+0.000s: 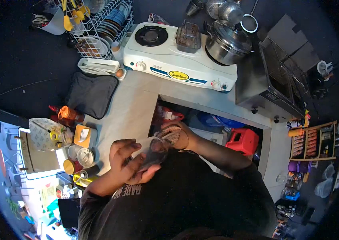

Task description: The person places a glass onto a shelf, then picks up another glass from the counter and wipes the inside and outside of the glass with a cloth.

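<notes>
My left hand (127, 162) is wrapped round a clear, see-through cup or jar (151, 154), tilted in front of my chest. Its mouth faces right, toward my right hand (185, 138). A crumpled brown and whitish patterned cloth (172, 135) is gripped in my right hand at the mouth of the clear vessel. Some of the cloth seems to lie against or inside the rim; the exact contact is hard to make out. Part of my right fingers is hidden behind the cloth.
Ahead is a white two-burner stove (179, 60) with a steel pot (227, 44). Left are a dish rack (101, 30), black pouch (91, 94) and orange-lidded bottle (70, 114). An open counter recess (213, 102) holds a red container (242, 141); an oven (271, 86) stands right.
</notes>
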Tool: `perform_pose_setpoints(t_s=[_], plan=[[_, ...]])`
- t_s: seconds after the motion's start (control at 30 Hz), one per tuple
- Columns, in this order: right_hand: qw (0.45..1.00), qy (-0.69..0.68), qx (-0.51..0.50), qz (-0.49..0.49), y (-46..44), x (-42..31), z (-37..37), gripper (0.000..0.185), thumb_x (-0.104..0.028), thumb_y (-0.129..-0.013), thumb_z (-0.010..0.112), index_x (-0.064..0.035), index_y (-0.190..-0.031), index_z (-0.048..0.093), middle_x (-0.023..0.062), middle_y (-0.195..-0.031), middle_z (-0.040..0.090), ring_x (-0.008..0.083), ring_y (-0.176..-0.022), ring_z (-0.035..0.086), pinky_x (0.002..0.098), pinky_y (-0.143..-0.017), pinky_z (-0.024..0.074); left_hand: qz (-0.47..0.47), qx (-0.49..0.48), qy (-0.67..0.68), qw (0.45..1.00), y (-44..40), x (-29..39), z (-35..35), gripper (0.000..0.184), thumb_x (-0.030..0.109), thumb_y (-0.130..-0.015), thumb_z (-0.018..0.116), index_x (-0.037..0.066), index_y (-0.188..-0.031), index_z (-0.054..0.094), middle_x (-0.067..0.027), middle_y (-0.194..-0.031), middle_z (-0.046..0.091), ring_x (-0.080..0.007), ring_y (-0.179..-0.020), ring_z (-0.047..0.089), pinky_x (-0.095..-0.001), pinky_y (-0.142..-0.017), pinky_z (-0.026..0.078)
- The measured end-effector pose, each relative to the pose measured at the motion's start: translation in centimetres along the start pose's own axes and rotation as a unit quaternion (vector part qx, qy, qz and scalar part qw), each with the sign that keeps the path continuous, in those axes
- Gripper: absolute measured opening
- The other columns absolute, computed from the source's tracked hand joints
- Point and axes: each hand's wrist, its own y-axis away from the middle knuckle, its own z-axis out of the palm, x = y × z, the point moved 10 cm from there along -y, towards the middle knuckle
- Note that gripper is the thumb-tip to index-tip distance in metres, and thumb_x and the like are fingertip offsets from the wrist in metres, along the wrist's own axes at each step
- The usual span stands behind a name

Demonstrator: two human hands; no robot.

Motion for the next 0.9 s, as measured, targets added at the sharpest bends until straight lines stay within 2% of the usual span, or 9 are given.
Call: perform_pose_setpoints(t_s=[0.07, 0.27, 0.33, 0.47, 0.57, 0.6, 0.7, 0.8, 0.9], plan=[[0.977, 0.211, -0.011, 0.022, -0.2, -2.3, 0.7, 0.042, -0.026, -0.079, 0.084, 0.0007, -0.105, 0.065, 0.0145, -0.102, 0.071, 0.0198, -0.098, 0.068, 0.0324, -0.089, 0.0561, -0.055, 0.006, 0.011, 0.998, 0.5, -1.3, -0.1, 0.049, 0.028, -0.074, 0.084, 0.001, -0.105, 0.059, -0.0188, -0.107, 0.058, -0.0321, -0.094, 0.058, -0.0412, -0.076, 0.050], [0.965, 0.254, -0.056, 0.003, 0.4, -6.2, -0.2, 0.027, -0.024, -0.094, 0.070, 0.0011, -0.105, 0.066, 0.0134, -0.104, 0.071, 0.0177, -0.096, 0.068, 0.0314, -0.087, 0.0556, -0.369, 0.199, 0.177, 0.891, 6.5, -9.8, -0.3, 0.038, 0.021, -0.086, 0.075, 0.000, -0.112, 0.057, -0.0144, -0.112, 0.060, -0.0224, -0.098, 0.060, -0.0352, -0.085, 0.051], [0.991, 0.134, 0.010, 0.004, 2.5, -9.5, -1.9, 0.028, -0.022, -0.097, 0.066, 0.0015, -0.112, 0.064, 0.0115, -0.102, 0.071, 0.0181, -0.096, 0.067, 0.0335, -0.085, 0.0547, -0.424, 0.295, 0.287, 0.807, 8.8, -12.0, -1.0, 0.029, 0.017, -0.095, 0.064, 0.000, -0.117, 0.055, -0.0143, -0.114, 0.062, -0.0222, -0.100, 0.062, -0.0342, -0.087, 0.050], [0.999, -0.040, 0.024, -0.016, 5.6, -12.4, -1.5, 0.051, -0.032, -0.088, 0.072, 0.0014, -0.125, 0.059, 0.0125, -0.106, 0.068, 0.0226, -0.103, 0.064, 0.0386, -0.090, 0.0499, -0.409, 0.302, 0.297, 0.809, 10.3, -13.5, -1.7, 0.028, 0.022, -0.097, 0.058, 0.001, -0.116, 0.055, -0.0154, -0.111, 0.063, -0.0240, -0.093, 0.064, -0.0366, -0.081, 0.054], [0.976, 0.152, -0.081, -0.136, 6.0, -14.0, 2.9, 0.081, -0.044, -0.071, 0.082, 0.0012, -0.133, 0.055, 0.0200, -0.122, 0.062, 0.0317, -0.123, 0.056, 0.0442, -0.104, 0.0412, -0.435, 0.260, 0.381, 0.773, 9.8, -12.4, 0.7, 0.029, 0.019, -0.096, 0.059, 0.000, -0.116, 0.054, -0.0154, -0.111, 0.062, -0.0237, -0.093, 0.064, -0.0354, -0.084, 0.052], [0.895, 0.364, -0.077, -0.247, 6.3, -13.6, 3.8, 0.086, -0.046, -0.068, 0.082, 0.0011, -0.134, 0.054, 0.0210, -0.124, 0.061, 0.0336, -0.127, 0.052, 0.0453, -0.107, 0.0376, -0.460, 0.257, 0.414, 0.742, 9.9, -12.5, 1.5, 0.029, 0.020, -0.097, 0.060, 0.000, -0.116, 0.054, -0.0149, -0.110, 0.063, -0.0234, -0.092, 0.064, -0.0350, -0.083, 0.051], [0.824, 0.507, -0.081, -0.241, 5.7, -17.0, 7.7, 0.076, -0.038, -0.071, 0.081, -0.0018, -0.133, 0.056, 0.0226, -0.124, 0.060, 0.0359, -0.133, 0.046, 0.0449, -0.108, 0.0346, -0.510, 0.245, 0.491, 0.663, 10.5, -12.7, 3.3, 0.028, 0.024, -0.097, 0.062, 0.001, -0.113, 0.056, -0.0132, -0.107, 0.063, -0.0220, -0.090, 0.063, -0.0337, -0.079, 0.051], [0.856, 0.447, -0.182, -0.187, 5.2, -13.9, 8.0, 0.063, -0.028, -0.077, 0.078, -0.0029, -0.131, 0.056, 0.0213, -0.124, 0.060, 0.0370, -0.127, 0.050, 0.0431, -0.104, 0.0390, -0.508, 0.204, 0.458, 0.701, 10.3, -12.2, 3.6, 0.029, 0.026, -0.097, 0.061, 0.001, -0.110, 0.056, -0.0127, -0.108, 0.063, -0.0208, -0.089, 0.063, -0.0335, -0.077, 0.051], [0.903, 0.377, -0.180, -0.102, 3.6, -12.6, 7.3, 0.050, -0.018, -0.080, 0.075, -0.0023, -0.124, 0.058, 0.0187, -0.126, 0.060, 0.0353, -0.119, 0.057, 0.0404, -0.101, 0.0445, -0.425, 0.180, 0.267, 0.846, 7.6, -10.5, 0.7, 0.038, 0.033, -0.093, 0.066, -0.001, -0.107, 0.055, -0.0159, -0.108, 0.062, -0.0245, -0.090, 0.062, -0.0360, -0.078, 0.051]])
